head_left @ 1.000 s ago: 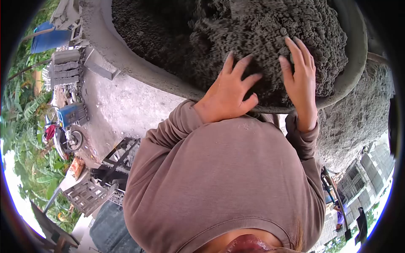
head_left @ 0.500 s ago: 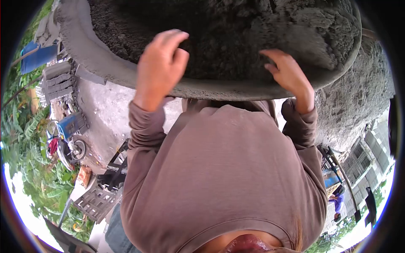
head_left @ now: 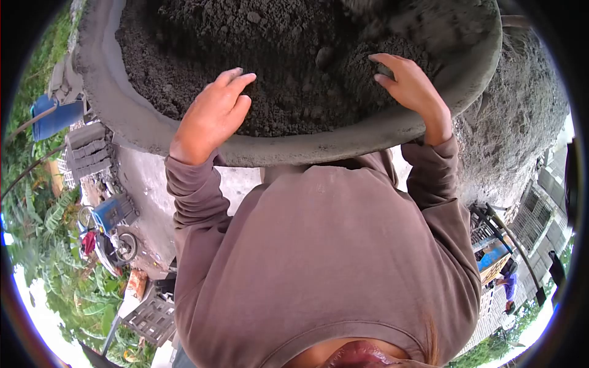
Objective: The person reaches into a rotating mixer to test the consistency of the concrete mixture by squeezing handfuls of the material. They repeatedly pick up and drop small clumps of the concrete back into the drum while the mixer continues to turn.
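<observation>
- The left hand (head_left: 211, 116) lay over the near rim of the basin (head_left: 132, 126), fingers loosely together and bent down onto the mix (head_left: 276, 67), gripping nothing.
- The right hand (head_left: 408, 83) rested at the basin's right near rim, fingers curled inward onto the mix, palm half open; whether it had a clump pinched under the fingertips could not be told.
- The mix, a dark, damp, crumbly grey mass, filled the basin nearly to its rim, with small lumps showing near the middle.
- The step looked like working the mix by hand. Doing it well probably meant raking from the far side toward the near rim with both hands evenly, crushing lumps between fingers, and keeping the wrists above the rim so little spilled over.
- Because the mix sat close to the rim, shallow pulls seemed safer than deep scoops.
- Right of the basin rose a grey heap (head_left: 521, 122) of like material, touching or just beside the basin wall; which could not be told.
- Left of the basin, well apart, stood a blue barrel (head_left: 58, 119), stacked blocks (head_left: 89, 153) and, further below, a motorbike (head_left: 107, 239).
- Far to the basin's lower right another person (head_left: 509, 285) bent over beside buildings.
</observation>
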Demonstrator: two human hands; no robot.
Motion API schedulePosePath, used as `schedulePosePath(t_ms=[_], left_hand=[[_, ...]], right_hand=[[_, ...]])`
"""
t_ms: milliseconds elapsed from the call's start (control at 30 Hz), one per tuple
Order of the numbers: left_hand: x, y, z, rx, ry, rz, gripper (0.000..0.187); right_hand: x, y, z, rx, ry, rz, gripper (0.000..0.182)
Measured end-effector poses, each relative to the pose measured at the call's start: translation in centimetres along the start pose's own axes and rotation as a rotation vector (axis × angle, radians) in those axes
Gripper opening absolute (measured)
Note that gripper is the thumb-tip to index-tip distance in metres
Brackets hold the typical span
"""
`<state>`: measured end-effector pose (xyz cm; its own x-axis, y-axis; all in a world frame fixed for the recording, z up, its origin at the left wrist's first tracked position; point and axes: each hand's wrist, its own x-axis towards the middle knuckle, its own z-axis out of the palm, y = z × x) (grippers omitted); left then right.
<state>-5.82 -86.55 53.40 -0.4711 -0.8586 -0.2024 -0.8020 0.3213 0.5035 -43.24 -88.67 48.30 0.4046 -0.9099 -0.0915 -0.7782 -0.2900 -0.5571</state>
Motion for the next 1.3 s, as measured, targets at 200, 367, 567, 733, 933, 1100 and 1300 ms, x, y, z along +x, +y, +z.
schedulePosePath(t_ms=[200,367,567,733,933,1100,1300], left_hand=[[3.2,-0.1,-0.7,0.180,0.044,0.126,0.038],[12.0,1.5,3.4,0.139,-0.425,0.266,0.043],[20.8,0.1,16.0,0.303,-0.508,0.135,0.055],[20.7,1.6,20.5,0.286,-0.461,0.058,0.040],[21.0,2.3,21.5,0.198,-0.467,0.092,0.037],[21.3,1.8,22.6,0.271,-0.503,0.123,0.037],[21.0,1.3,22.3,0.204,-0.405,0.117,0.035]], right_hand=[[0.4,0.5,0.0,-0.111,-0.165,0.092,0.036],[4.2,0.6,-1.8,-0.191,-0.319,-0.024,0.041],[9.6,8.1,-3.0,-0.372,-0.433,0.143,0.041],[9.7,17.1,-4.4,-0.426,-0.478,0.048,0.034],[8.0,21.6,-6.6,-0.411,-0.671,0.457,0.028],[8.9,30.2,-6.2,-0.664,-0.836,0.167,0.027],[8.9,38.4,-2.8,-0.494,-0.534,0.200,0.041]])
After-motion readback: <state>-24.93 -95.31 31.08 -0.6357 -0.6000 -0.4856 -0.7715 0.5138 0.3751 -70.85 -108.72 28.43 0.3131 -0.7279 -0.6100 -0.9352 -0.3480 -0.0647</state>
